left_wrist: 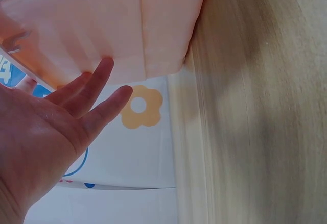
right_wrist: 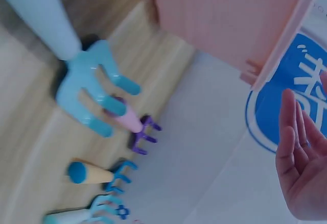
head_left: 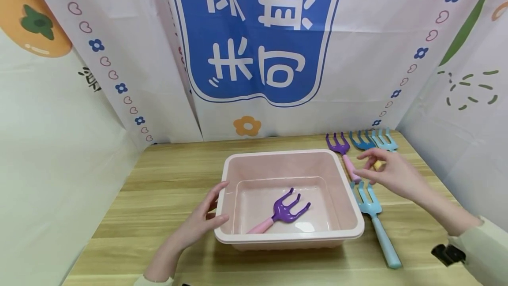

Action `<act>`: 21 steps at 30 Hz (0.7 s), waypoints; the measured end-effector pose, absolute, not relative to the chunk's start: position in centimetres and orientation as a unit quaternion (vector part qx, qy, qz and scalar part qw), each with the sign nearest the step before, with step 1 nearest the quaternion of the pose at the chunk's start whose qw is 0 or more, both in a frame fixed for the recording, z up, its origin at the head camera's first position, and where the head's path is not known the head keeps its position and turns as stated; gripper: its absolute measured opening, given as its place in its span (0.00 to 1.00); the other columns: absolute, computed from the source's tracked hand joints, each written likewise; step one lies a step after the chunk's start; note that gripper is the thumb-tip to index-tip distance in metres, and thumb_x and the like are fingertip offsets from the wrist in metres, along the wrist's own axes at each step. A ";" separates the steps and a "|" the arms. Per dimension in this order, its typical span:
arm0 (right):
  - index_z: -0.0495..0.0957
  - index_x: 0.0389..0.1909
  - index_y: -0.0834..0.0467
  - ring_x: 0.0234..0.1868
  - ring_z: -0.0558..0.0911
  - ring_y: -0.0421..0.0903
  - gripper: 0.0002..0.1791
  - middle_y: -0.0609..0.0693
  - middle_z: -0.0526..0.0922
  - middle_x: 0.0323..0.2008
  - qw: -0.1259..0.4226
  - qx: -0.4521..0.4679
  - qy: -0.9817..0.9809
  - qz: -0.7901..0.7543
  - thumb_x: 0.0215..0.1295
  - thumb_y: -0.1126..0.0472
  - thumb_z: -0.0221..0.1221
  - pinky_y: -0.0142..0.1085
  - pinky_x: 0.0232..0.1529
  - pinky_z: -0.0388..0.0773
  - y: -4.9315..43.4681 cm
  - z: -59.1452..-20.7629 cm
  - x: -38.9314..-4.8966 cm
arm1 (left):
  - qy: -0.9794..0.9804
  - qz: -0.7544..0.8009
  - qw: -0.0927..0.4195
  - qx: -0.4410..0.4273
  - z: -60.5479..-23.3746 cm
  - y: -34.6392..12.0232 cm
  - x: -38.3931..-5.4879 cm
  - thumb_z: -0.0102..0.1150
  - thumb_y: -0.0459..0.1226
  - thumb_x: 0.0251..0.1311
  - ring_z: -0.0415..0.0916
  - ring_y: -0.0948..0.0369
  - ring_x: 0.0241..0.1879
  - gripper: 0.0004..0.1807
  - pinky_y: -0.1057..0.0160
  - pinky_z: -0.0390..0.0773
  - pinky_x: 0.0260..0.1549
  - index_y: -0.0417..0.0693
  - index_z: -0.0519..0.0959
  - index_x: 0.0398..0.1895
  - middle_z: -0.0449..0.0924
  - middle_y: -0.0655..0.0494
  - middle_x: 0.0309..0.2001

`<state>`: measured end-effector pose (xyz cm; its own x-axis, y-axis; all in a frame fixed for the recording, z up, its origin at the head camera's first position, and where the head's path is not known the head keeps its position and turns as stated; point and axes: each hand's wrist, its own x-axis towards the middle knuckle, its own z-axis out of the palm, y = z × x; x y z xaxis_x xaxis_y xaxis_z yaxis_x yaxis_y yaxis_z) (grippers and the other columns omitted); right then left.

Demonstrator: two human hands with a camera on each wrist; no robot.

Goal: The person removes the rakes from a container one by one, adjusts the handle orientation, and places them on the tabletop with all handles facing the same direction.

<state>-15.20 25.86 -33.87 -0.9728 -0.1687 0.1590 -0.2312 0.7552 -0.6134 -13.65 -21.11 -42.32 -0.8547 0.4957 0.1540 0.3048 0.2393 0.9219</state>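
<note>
A pale pink plastic bin (head_left: 289,236) stands on the wooden table. Inside it lies a small hand rake (head_left: 283,212) with purple tines and a pink handle. My left hand (head_left: 194,226) is at the bin's left side, thumb and fingers spread; in the left wrist view its fingertips (left_wrist: 106,63) reach the outer wall. To the right of the bin, my right hand (head_left: 393,173) hovers over the table with loosely bent fingers and nothing in them. Below and around it lie another purple rake (head_left: 339,147), a dark blue rake (head_left: 363,143) and two light blue rakes, one far (head_left: 385,143), one near (head_left: 371,207).
The wooden tabletop (head_left: 170,180) extends left of the bin. A printed white cloth (head_left: 158,56) hangs behind the table and along both sides. The dark blue rake's yellowish handle (right_wrist: 94,174) shows in the right wrist view.
</note>
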 end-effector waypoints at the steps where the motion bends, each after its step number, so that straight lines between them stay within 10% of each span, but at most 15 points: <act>1: 0.78 0.51 0.58 0.21 0.80 0.41 0.24 0.47 0.81 0.32 0.040 0.117 -0.935 0.333 0.61 0.46 0.65 0.35 0.18 0.69 25.4 -33.4 -15.5 | 0.782 0.562 0.085 0.256 -42.3 -21.1 -13.6 0.58 0.32 0.64 0.65 0.39 0.61 0.39 0.59 0.75 0.50 0.54 0.52 0.75 0.58 0.34 0.67; 21: 0.81 0.48 0.59 0.35 0.81 0.41 0.18 0.43 0.82 0.32 -0.134 0.391 -0.855 0.314 0.58 0.58 0.69 0.37 0.38 0.79 15.0 -30.6 -23.7 | 0.781 0.565 0.084 0.253 -42.1 -21.0 -13.5 0.58 0.31 0.63 0.64 0.37 0.61 0.40 0.58 0.74 0.50 0.54 0.52 0.75 0.59 0.33 0.67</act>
